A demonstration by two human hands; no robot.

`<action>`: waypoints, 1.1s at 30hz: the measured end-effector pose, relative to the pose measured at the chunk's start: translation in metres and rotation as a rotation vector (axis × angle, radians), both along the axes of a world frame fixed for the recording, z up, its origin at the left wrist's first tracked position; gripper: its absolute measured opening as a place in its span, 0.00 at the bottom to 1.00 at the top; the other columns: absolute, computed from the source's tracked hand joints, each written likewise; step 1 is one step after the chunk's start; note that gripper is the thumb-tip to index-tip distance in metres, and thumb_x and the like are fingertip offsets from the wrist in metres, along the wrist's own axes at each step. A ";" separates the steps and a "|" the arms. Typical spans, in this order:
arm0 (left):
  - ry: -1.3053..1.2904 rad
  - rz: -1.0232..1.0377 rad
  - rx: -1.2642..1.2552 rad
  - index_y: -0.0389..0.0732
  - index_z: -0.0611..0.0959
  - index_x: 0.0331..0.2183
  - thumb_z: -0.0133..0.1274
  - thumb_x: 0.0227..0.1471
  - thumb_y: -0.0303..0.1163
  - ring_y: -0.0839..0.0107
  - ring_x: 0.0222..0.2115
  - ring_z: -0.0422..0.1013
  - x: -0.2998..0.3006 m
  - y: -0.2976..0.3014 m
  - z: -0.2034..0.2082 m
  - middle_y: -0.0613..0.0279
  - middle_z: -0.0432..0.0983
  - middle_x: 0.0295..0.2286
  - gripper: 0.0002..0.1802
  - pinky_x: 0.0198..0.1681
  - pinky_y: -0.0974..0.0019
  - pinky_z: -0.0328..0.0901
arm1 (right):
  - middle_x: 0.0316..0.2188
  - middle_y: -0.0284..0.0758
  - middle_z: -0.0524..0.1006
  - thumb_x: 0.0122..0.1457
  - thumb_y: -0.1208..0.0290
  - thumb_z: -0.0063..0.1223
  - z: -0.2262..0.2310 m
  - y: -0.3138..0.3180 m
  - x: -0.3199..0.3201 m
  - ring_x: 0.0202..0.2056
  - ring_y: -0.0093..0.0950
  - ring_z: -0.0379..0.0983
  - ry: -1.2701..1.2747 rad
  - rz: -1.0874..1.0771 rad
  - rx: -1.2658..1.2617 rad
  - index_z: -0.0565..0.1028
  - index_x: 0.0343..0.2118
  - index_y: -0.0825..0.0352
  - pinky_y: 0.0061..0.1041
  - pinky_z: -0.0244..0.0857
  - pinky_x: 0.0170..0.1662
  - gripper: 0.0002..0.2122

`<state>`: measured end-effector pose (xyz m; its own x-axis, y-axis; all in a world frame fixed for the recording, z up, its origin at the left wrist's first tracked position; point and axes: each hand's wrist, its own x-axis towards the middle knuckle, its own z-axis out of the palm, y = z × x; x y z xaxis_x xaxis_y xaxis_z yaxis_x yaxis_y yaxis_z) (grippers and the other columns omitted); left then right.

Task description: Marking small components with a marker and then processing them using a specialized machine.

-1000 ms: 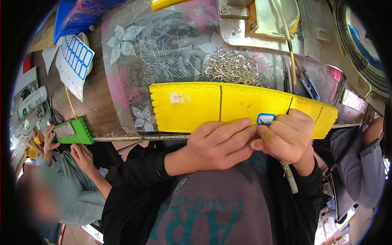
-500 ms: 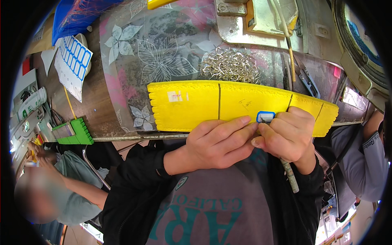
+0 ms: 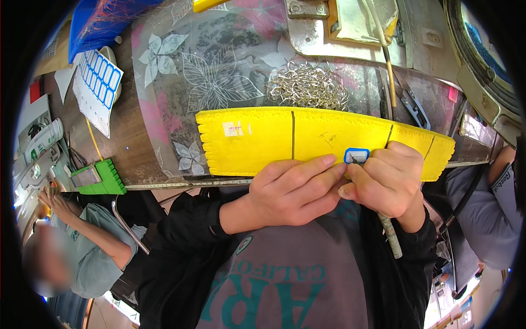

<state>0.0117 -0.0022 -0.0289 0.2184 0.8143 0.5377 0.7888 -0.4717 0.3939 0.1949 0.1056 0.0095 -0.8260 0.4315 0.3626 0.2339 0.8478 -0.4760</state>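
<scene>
A long yellow foam strip (image 3: 249, 140) with notched ends and dark cross lines lies along the table's front edge. On its lower middle sits a small blue-bordered white label (image 3: 356, 156). My right hand (image 3: 389, 178) is closed around a pen (image 3: 390, 236) with a thick, pale patterned barrel; its dark tip meets the label, which bears dark marks. My left hand (image 3: 296, 189) lies with fingers stretched over the strip's near edge, fingertips just left of the label. Its thumb is hidden, so any grip underneath cannot be seen.
Behind the strip is a heap of small metal hooks (image 3: 307, 86), with thread snips (image 3: 412, 104) to the right. A label sheet (image 3: 98, 82), a blue bin (image 3: 101, 27) and a green notched foam piece (image 3: 101, 178) are left. A metal machine (image 3: 350, 33) stands behind. People sit on both sides.
Dark pen marks now show on the label, and the pen tip has shifted slightly. My left hand stays put. The person at the left has raised their hands and shifted their arm.
</scene>
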 end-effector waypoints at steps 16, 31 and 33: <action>-0.006 -0.012 -0.008 0.53 0.82 0.31 0.62 0.52 0.34 0.76 0.46 0.74 -0.001 -0.001 0.000 0.80 0.82 0.39 0.04 0.36 0.72 0.61 | 0.12 0.22 0.59 0.45 0.64 0.69 -0.002 0.001 -0.002 0.13 0.18 0.58 0.055 -0.004 -0.008 0.71 0.20 0.60 0.21 0.47 0.17 0.13; -0.002 0.000 -0.010 0.53 0.81 0.31 0.61 0.53 0.35 0.77 0.46 0.74 -0.001 -0.002 0.000 0.79 0.82 0.40 0.04 0.37 0.72 0.61 | 0.13 0.23 0.59 0.43 0.64 0.68 -0.002 0.001 -0.002 0.14 0.18 0.58 0.055 0.003 -0.024 0.72 0.21 0.60 0.21 0.48 0.17 0.13; 0.002 0.000 -0.010 0.53 0.81 0.32 0.61 0.53 0.36 0.76 0.46 0.74 0.000 -0.002 0.000 0.79 0.82 0.40 0.04 0.37 0.72 0.61 | 0.13 0.23 0.60 0.44 0.63 0.69 -0.002 0.000 -0.002 0.13 0.18 0.58 0.052 -0.022 0.007 0.72 0.21 0.60 0.20 0.47 0.17 0.13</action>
